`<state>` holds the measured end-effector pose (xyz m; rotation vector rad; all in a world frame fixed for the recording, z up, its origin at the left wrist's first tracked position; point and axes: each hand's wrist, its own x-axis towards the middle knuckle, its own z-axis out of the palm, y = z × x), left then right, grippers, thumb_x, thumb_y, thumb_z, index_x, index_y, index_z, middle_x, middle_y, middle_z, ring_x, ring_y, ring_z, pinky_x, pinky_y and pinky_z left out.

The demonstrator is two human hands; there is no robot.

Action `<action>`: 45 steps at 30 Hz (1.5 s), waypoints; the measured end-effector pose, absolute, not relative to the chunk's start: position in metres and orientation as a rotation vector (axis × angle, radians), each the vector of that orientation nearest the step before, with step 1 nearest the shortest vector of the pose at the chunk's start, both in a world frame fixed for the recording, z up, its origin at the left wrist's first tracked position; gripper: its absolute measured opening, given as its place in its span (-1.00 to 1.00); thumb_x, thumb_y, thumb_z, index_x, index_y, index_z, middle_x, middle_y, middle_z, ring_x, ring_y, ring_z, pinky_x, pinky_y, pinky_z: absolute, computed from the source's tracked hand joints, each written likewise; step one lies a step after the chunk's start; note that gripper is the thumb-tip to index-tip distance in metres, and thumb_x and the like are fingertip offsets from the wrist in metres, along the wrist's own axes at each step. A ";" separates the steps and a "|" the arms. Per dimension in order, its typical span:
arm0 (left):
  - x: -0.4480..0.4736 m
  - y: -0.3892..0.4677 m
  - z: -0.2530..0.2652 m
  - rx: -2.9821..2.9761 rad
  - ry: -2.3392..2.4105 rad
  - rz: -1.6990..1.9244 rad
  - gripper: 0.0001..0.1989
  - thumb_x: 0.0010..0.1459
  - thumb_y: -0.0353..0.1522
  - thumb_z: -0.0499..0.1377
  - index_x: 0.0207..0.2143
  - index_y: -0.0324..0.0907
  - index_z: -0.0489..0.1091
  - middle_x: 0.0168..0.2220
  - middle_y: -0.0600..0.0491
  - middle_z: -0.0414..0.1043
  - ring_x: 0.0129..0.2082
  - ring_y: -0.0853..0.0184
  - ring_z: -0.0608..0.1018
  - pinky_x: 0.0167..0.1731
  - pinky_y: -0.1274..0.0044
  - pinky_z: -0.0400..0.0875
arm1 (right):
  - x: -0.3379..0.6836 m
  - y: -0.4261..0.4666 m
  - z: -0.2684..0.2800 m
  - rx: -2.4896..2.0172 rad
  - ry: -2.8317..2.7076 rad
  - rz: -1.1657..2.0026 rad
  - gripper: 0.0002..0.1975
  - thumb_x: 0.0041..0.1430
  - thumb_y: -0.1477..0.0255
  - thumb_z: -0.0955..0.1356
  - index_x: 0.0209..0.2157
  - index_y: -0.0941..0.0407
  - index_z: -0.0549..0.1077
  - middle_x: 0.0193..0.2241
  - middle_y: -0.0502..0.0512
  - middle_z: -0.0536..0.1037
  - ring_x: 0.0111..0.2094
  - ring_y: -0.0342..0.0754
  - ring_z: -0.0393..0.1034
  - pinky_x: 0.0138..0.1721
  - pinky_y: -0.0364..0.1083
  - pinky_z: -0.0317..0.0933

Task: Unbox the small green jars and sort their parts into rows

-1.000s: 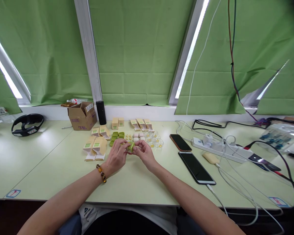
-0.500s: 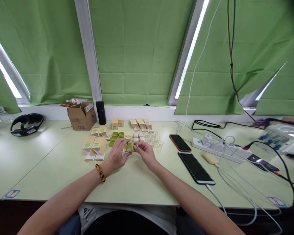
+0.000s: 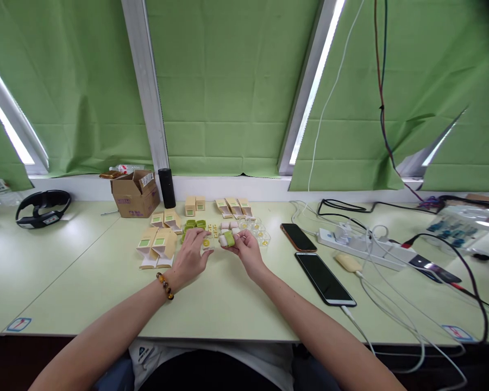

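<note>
My left hand (image 3: 188,255) is closed, thumb and fingers around a small clear plastic case (image 3: 207,244) with something yellow inside, low over the table. My right hand (image 3: 248,253) pinches a small green plastic piece (image 3: 229,238); a whitish part shows at its left side, but I cannot tell whether it belongs to it. The two held pieces are apart. Behind my hands lie green square trays (image 3: 190,224), tiny yellow pieces (image 3: 214,228), pink and white rounded pieces (image 3: 225,225) and several clear cups (image 3: 263,237) with yellow in them.
Folded cream cartons (image 3: 163,243) stand left of my hands, more cartons (image 3: 232,207) behind. A cardboard box (image 3: 134,194), black cylinder (image 3: 167,188) and headset (image 3: 44,208) are farther left. To the right lie two phones (image 3: 325,279), a power strip (image 3: 362,248) and tangled cables.
The green piece, held against the clear case before, has come away from it to the right in my right hand. My left hand keeps the clear case and has shifted slightly left.
</note>
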<state>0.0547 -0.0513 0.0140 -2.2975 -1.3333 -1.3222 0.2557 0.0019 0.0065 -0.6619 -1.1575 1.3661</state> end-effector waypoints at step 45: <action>0.055 -0.038 0.022 -2.471 -1.445 -3.133 -0.53 0.26 -0.14 0.34 0.08 -0.17 0.33 -0.08 -0.10 0.58 -0.13 0.23 0.65 0.01 0.28 0.53 | 0.261 -0.018 0.014 -0.797 -1.840 0.431 -0.75 0.28 0.40 0.37 0.00 0.02 0.48 -0.19 0.13 0.58 -0.22 0.07 0.42 -0.13 0.06 0.34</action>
